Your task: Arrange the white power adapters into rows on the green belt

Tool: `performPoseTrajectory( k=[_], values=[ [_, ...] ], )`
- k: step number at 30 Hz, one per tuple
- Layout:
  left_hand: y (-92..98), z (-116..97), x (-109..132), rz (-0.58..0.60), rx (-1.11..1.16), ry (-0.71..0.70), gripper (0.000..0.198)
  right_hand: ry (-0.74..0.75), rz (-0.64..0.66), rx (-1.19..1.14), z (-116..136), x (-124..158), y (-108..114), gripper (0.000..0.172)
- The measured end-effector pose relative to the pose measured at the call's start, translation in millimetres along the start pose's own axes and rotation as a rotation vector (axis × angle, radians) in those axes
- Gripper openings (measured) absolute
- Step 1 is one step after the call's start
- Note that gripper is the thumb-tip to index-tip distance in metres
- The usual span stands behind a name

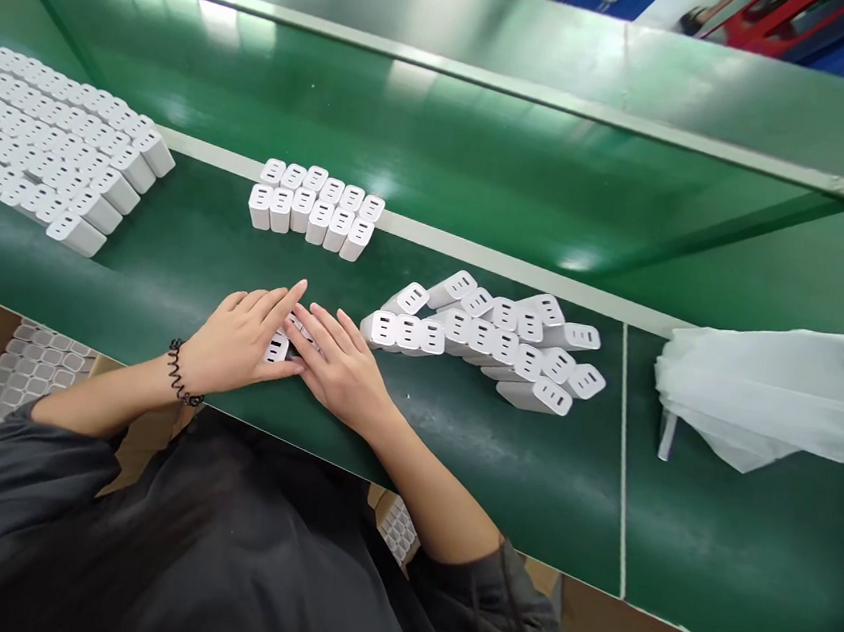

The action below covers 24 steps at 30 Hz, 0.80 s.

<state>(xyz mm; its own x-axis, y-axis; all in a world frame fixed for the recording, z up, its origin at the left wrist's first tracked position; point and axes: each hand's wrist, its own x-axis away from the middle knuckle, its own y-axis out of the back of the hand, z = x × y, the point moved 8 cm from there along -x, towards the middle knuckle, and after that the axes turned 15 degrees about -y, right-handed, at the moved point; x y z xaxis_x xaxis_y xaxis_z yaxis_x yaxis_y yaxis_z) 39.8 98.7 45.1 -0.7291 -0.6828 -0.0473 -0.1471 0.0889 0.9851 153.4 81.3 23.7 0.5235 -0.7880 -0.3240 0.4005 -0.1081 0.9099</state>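
Observation:
My left hand (245, 338) lies over a small group of white USB chargers (277, 349), its fingers stretched out. From the other side my right hand (341, 368) reaches over the same group, fingers long and slightly spread. The hands nearly meet above these chargers and hide most of them. Just right of my right hand, a loose cluster of upright and tilted chargers (481, 335) stands with port faces up. Beyond my hands are two short rows of chargers (318, 222).
A large block of chargers (44, 141) stands in rows at the far left. Translucent white bags (768, 393) lie at the right on the green bench (729, 549). A raised green panel (483, 162) borders the back. Trays of white pieces (32, 366) sit below the front edge.

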Motion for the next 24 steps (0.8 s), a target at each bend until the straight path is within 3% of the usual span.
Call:
performPoseTrajectory(
  k=[3, 7, 12, 15, 19, 24],
  values=[
    [-3.5, 4, 13, -0.106, -0.012, 0.011, 0.077, -0.006, 0.003, -0.023, 0, 1, 3, 0.046],
    [1.0, 23, 18, -0.175, 0.047, -0.038, 0.074, -0.01, 0.025, -0.056, 3, 4, 5, 0.046],
    [17.8, 30, 30, -0.296, 0.084, -0.189, 0.087, 0.042, 0.036, -0.046, 13, 6, 1, 0.045],
    [21.6, 38, 50, -0.365, 0.039, -0.121, 0.097, 0.067, 0.02, -0.047, 20, 7, 1, 0.046],
    [14.7, 41, 69, -0.369, 0.002, -0.002, 0.097, 0.067, 0.005, -0.096, 24, 6, 2, 0.047],
    [9.8, 28, 58, -0.309, -0.068, 0.066, 0.083, -0.032, -0.026, -0.253, 12, 4, 3, 0.053]
  ],
)
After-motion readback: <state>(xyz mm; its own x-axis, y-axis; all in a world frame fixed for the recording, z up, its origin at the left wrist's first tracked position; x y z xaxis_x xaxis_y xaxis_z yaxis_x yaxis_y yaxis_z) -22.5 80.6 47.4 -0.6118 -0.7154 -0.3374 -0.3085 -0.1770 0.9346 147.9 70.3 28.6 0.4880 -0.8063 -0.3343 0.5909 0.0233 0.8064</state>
